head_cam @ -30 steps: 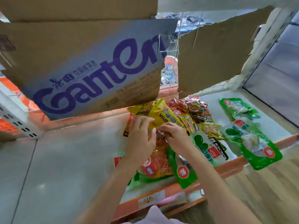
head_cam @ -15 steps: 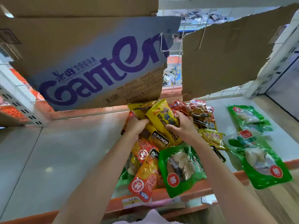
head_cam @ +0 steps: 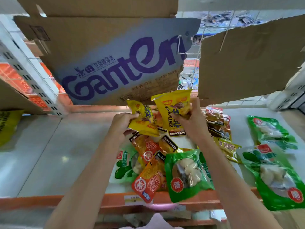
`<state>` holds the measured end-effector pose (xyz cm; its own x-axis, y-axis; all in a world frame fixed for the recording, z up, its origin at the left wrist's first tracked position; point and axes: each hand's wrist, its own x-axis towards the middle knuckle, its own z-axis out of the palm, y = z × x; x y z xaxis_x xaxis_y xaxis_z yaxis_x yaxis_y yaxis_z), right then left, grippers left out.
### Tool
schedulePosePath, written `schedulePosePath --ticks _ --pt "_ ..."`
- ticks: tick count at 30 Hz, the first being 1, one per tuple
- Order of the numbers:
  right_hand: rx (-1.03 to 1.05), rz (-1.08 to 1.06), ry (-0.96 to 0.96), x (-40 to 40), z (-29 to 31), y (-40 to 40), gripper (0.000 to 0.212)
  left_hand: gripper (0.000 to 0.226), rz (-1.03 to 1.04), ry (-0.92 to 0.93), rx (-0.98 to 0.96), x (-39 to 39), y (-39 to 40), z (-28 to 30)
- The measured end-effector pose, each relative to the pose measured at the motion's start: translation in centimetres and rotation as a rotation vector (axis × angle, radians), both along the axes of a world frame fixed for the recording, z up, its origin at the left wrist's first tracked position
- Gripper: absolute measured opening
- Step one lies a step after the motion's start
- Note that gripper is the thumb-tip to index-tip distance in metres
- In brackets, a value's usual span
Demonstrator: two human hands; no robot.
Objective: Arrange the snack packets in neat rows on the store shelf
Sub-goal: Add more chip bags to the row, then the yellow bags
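Store shelf (head_cam: pixel 49 156), pale grey w/ an orange front lip, runs under our arms; a flattened cardboard box (head_cam: pixel 115 63) w/ purple lettering hangs over the back, plain cardboard sheet (head_cam: pixel 247 63) to its right.

What changed: half a sec ago both hands were down in the heap, the yellow packs lying on top of it. Now we've got one in each hand, lifted clear of the pile and up near the cardboard edge. Left hand (head_cam: pixel 123 125) has fingers curled round the left yellow packet (head_cam: pixel 143 119), crumpling it at its side. Right hand (head_cam: pixel 195 116) grips the right yellow packet (head_cam: pixel 173 109) along its right edge, thumb on the front, pack roughly upright w/ label facing us.

Below, the heap's exposed: orange packets (head_cam: pixel 148 164) overlapping at angles, a green packet (head_cam: pixel 188 172) hanging over the front lip, dark-red packets (head_cam: pixel 217 123) just right of our right wrist. Two more green packets (head_cam: pixel 272 159) lie well apart on the right, loosely in a column.

Meaning, as we read it: we're sorting by type, yellows pulled out first. No row laid yet; the bare shelf on the left looks like the obvious spot. Most of the job's ahead. Watch the overhanging green one, could slip off if the pile gets nudged.
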<state>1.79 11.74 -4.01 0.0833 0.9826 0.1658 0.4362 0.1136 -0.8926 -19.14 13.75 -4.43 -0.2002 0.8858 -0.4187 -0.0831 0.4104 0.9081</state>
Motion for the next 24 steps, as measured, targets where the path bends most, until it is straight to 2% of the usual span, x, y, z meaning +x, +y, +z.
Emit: schedulePosePath --ticks 4,8,14,17,18,21,24 --pt "0.082 0.062 -0.051 -2.8 1.4 -0.7 0.043 0.023 0.072 -0.271 0.036 -1.6 -3.4 0.2" --pt "0.061 0.162 -0.096 -5.9 1.6 -1.4 0.043 0.022 0.078 -0.463 0.149 -3.8 -7.3 0.1" --pt "-0.074 0.451 -0.076 -10.6 0.7 -4.2 0.035 0.036 0.268 -0.459 0.171 -7.7 -14.3 -0.7" --pt "-0.142 0.568 -0.082 -12.7 -0.1 -6.3 0.034 0.086 0.258 -0.384 0.132 -9.2 -17.7 -0.8" --pt "-0.167 0.594 -0.061 -13.3 -0.4 -7.1 0.033 0.095 0.245 -0.329 0.107 -9.5 -18.8 -1.0" --pt "-0.222 0.668 -0.004 -15.3 -1.4 -9.4 0.030 0.089 0.278 -0.127 0.044 -10.5 -21.7 -1.5" --pt "-0.258 0.708 0.017 -17.4 -2.2 -11.4 0.029 0.072 0.333 -0.070 0.046 -12.4 -24.5 -2.1"
